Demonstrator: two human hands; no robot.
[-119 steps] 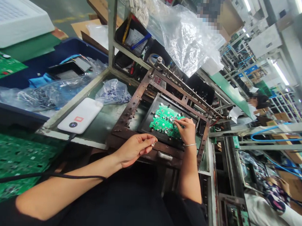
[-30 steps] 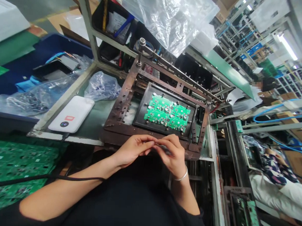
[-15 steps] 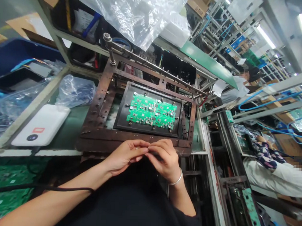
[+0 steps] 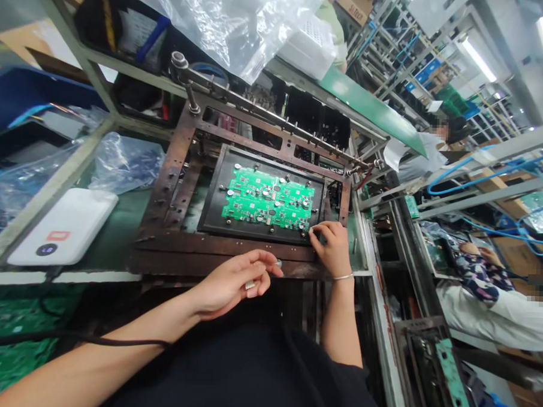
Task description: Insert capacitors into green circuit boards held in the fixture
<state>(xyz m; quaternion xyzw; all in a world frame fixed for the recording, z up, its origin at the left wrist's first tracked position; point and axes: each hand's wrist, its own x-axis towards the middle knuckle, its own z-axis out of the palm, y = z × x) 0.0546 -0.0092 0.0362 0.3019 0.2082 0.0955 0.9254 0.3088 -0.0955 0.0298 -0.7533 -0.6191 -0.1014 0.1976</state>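
Observation:
A green circuit board panel (image 4: 253,210) studded with small components lies in a black tray (image 4: 210,216), which rests inside a brown metal frame (image 4: 157,204). My right hand (image 4: 335,248) is at the panel's lower right corner, thumb and fingertips pinched together; what they hold is too small to make out. In front of the frame, my left hand (image 4: 234,283) is half curled around a few small pale electronic components (image 4: 250,285). One of them shows at its fingertips, another below the curled fingers.
To the left, a white power bank (image 4: 66,227) with a cable lies beside a clear plastic bag (image 4: 127,161). A metal bar (image 4: 257,110) crosses behind the tray. More green boards (image 4: 14,336) are at lower left. Another person's sleeve (image 4: 479,275) shows at right.
My hands were together in front of the frame. The right hand has moved away, up and right to the panel's corner. My left hand has stayed, its fingers loosened, small parts now showing.

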